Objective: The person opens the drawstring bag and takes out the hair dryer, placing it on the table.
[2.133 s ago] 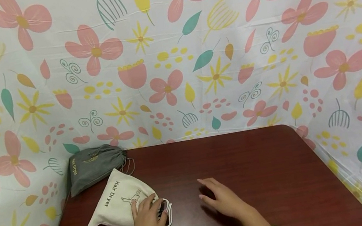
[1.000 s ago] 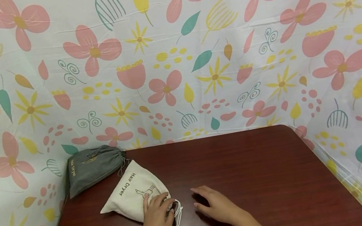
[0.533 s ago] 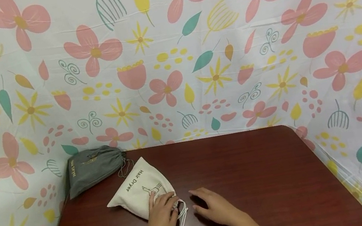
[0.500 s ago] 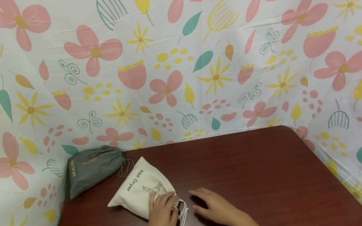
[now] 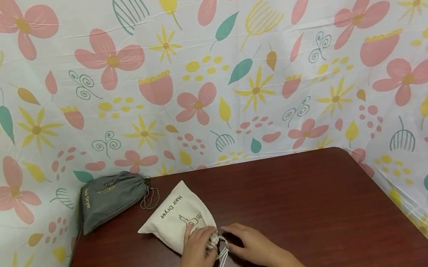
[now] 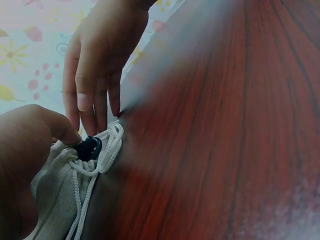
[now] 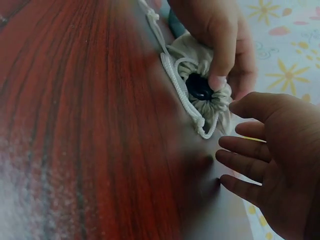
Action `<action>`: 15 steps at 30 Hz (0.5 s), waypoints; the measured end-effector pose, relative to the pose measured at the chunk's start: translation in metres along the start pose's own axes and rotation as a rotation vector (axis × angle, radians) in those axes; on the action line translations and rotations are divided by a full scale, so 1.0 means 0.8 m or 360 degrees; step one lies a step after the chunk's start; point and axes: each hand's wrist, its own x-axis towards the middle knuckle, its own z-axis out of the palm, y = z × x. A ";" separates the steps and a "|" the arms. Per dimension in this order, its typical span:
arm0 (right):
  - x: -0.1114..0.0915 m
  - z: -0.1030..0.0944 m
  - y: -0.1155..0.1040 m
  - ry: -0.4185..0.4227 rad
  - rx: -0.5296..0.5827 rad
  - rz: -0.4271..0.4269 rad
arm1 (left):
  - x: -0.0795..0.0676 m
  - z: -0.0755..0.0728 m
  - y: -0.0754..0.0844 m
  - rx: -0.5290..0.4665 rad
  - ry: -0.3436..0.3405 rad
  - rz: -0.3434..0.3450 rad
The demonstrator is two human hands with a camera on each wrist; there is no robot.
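Observation:
A cream drawstring bag (image 5: 170,227) printed "Hair Dryer" lies left of centre in the head view. My left hand (image 5: 198,253) grips it close to the gathered mouth, thumb on the near side and fingers over the top. Out of the mouth pokes a black rounded thing (image 7: 199,87), which looks coiled in the left wrist view; the rest of it is hidden in the cloth. White drawstrings (image 5: 222,263) trail from the opening onto the table. Beside the mouth is my right hand (image 5: 255,243), its fingers loosely extended and holding nothing, fingertips right at the drawstring loop.
A grey drawstring bag (image 5: 114,199), also marked "Hair Dryer", lies at the table's back left corner. The dark red wooden table (image 5: 316,201) reaches to a floral curtain (image 5: 201,59) at the back and sides.
The cream bag has slid right across the table with my left hand on it, away from the grey bag. My right hand has shifted slightly left, and its fingertips are now beside the bag's mouth.

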 end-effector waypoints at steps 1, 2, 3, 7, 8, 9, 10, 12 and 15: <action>0.000 0.000 0.000 0.0005 0.0004 -0.0003 | 0.001 0.001 0.000 -0.0006 -0.0004 -0.0010; 0.000 0.000 0.000 0.0009 0.0008 -0.0007 | 0.002 0.002 0.000 -0.0008 -0.0004 -0.0019; 0.000 0.000 0.000 0.0012 0.0008 -0.0010 | 0.003 0.002 0.001 -0.0026 -0.0006 -0.0035; -0.001 0.000 0.001 0.0014 0.0020 -0.0020 | 0.007 0.004 0.004 -0.0150 -0.0014 -0.0120; -0.001 0.000 0.001 0.0017 0.0019 -0.0027 | 0.008 0.004 0.005 -0.0180 -0.0014 -0.0142; -0.001 0.000 0.002 0.0019 0.0020 -0.0032 | 0.008 0.004 0.006 -0.0213 -0.0017 -0.0166; -0.001 0.001 0.002 0.0021 0.0020 -0.0039 | 0.009 0.005 0.007 -0.0241 -0.0020 -0.0184; -0.002 0.001 0.003 0.0030 0.0023 -0.0050 | 0.011 0.006 0.008 -0.0277 -0.0030 -0.0207; -0.002 0.001 0.004 0.0048 0.0017 -0.0070 | 0.013 0.008 0.009 -0.0319 -0.0054 -0.0207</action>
